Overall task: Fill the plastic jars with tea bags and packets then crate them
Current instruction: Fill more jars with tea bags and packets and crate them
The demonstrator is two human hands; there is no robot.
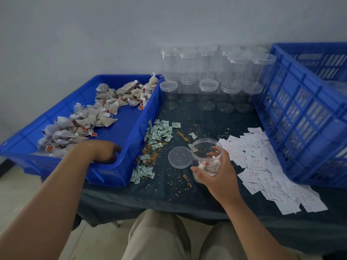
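Note:
My right hand (216, 175) grips an open clear plastic jar (206, 158) tilted toward me, with a few tea bags inside. Its round lid (180, 157) lies flat on the dark cloth just left of it. My left hand (104, 151) reaches into the near right corner of the shallow blue tray (131, 128); its fingers curl down inside and I cannot see whether they hold anything. Grey tea bags (90, 117) with red tags are heaped along the tray's left and far sides.
Small green packets (159, 132) lie scattered right of the tray. White paper slips (262, 166) spread at the right. Several empty lidded jars (210, 76) are stacked at the back. A tall blue crate (304, 113) stands at the right. Loose grains litter the cloth.

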